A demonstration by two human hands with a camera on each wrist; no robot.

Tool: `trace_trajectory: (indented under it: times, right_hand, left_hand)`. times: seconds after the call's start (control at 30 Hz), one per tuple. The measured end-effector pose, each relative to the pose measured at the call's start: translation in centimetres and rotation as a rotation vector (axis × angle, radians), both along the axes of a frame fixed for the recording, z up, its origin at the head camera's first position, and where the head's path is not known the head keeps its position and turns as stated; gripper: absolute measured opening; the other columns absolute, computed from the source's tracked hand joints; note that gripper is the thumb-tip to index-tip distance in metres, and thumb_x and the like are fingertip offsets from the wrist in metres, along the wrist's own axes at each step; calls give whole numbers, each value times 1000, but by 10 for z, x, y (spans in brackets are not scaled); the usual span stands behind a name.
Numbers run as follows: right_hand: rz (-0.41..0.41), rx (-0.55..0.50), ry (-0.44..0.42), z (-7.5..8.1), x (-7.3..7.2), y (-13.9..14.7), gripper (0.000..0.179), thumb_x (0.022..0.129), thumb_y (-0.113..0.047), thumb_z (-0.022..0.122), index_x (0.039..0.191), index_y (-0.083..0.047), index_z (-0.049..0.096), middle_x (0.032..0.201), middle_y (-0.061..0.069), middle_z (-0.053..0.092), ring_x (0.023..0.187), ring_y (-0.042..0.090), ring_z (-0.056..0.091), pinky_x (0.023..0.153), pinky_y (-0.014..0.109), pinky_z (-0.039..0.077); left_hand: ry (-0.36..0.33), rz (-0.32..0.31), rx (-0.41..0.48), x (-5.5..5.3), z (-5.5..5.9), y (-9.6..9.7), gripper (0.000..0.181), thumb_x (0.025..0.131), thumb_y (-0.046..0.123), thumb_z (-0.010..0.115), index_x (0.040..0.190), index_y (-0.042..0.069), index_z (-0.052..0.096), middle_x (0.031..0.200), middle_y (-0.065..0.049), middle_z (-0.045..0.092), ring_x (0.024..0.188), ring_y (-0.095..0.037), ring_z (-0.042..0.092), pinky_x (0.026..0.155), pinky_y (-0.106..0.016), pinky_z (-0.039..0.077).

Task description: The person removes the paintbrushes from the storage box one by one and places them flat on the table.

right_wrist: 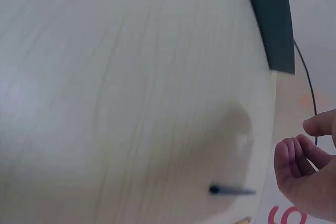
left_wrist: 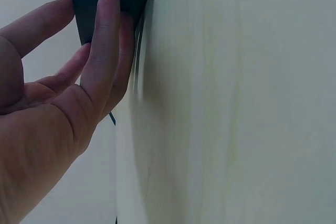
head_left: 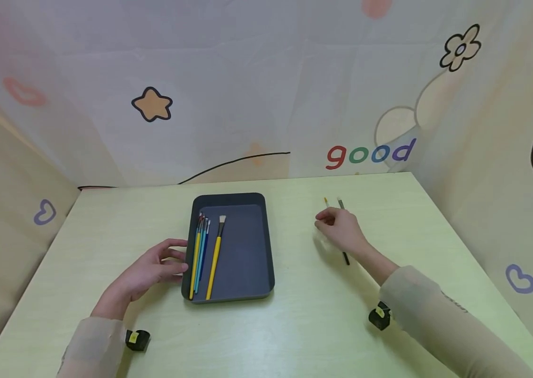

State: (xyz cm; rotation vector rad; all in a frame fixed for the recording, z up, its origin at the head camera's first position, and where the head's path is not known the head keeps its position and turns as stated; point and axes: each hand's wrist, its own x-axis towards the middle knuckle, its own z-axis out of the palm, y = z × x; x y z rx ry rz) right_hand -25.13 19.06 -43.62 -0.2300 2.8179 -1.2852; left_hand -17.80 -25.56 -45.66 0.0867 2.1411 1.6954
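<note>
A dark grey tray (head_left: 244,252) lies on the table with several paintbrushes inside along its left part. One yellow-handled paintbrush (head_left: 216,257) lies a little apart from the cluster of yellow and blue paintbrushes (head_left: 198,257). My left hand (head_left: 153,268) touches the tray's left wall from outside, its fingers (left_wrist: 107,30) resting against that wall. To the right of the tray, my right hand (head_left: 342,228) hovers with loosely bent fingers and nothing visible between them. Below it lie a dark-handled paintbrush (head_left: 345,258) and a yellow-tipped paintbrush (head_left: 326,201), both partly hidden by the hand.
The pale wood table (head_left: 294,336) is bounded by a printed cloth backdrop (head_left: 238,79) at the back and sides. Small black devices (head_left: 379,316) are worn at both wrists.
</note>
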Motion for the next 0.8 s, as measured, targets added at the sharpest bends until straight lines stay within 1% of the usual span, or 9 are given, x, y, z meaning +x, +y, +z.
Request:
trace_trajectory:
  times: [0.13,0.2,0.27,0.37,0.43,0.5,0.6,0.67,0.8]
  right_hand:
    - [30,-106,-30,5,4,-18,26,100,-13,64,118,4,70,107,14,71,92,28,68,78,29,56]
    - [41,-159,-45,7,6,-27,26,100,-13,64,121,4,69,108,14,71,93,29,69,80,29,57]
    - [50,-221,-53,9,7,-35,26,101,-12,64,121,3,69,110,16,70,96,31,70,85,33,58]
    - [67,-340,-75,12,9,-48,25,100,-7,64,122,4,68,113,19,68,100,34,70,94,43,57]
    - [91,-423,-100,14,9,-57,26,100,-4,64,123,7,66,116,22,67,105,38,68,97,49,55]
    - [119,-495,-138,15,10,-65,28,100,-2,64,126,9,63,119,25,66,110,41,66,99,50,53]
    - [168,-557,-207,17,12,-76,32,101,-1,62,130,13,59,126,29,63,117,45,62,100,47,52]
    - [194,-593,-263,20,14,-82,35,102,0,61,133,14,56,130,32,60,120,45,61,100,43,53]
    - [244,-612,-363,25,19,-96,41,103,-2,59,140,14,50,138,33,55,126,42,58,100,37,53]
  left_hand:
    - [3,3,3,0,0,0,65,98,7,68,154,1,35,133,-27,50,110,-34,62,93,-45,58]
    - [3,4,4,0,0,0,65,98,7,68,154,1,35,133,-27,50,110,-34,61,92,-45,58]
    - [2,4,7,1,0,1,65,98,6,68,154,1,35,132,-27,50,110,-34,61,92,-45,58]
    - [-1,4,10,1,0,0,64,98,6,68,154,1,35,133,-28,50,110,-34,62,92,-45,58]
    - [-1,7,11,1,-1,0,64,99,6,68,153,1,35,133,-28,50,110,-34,62,92,-45,58]
    - [-1,6,11,1,-1,-1,64,99,6,67,154,1,35,133,-28,50,110,-33,61,93,-45,58]
    - [-1,7,13,1,-2,-1,64,99,7,68,153,1,36,133,-27,50,111,-34,61,93,-46,58]
    - [-1,7,13,1,-2,0,64,99,8,69,153,2,36,133,-27,50,111,-34,61,93,-46,58]
    - [-2,11,14,0,-3,-1,64,98,8,69,153,2,37,132,-27,50,110,-33,62,92,-46,58]
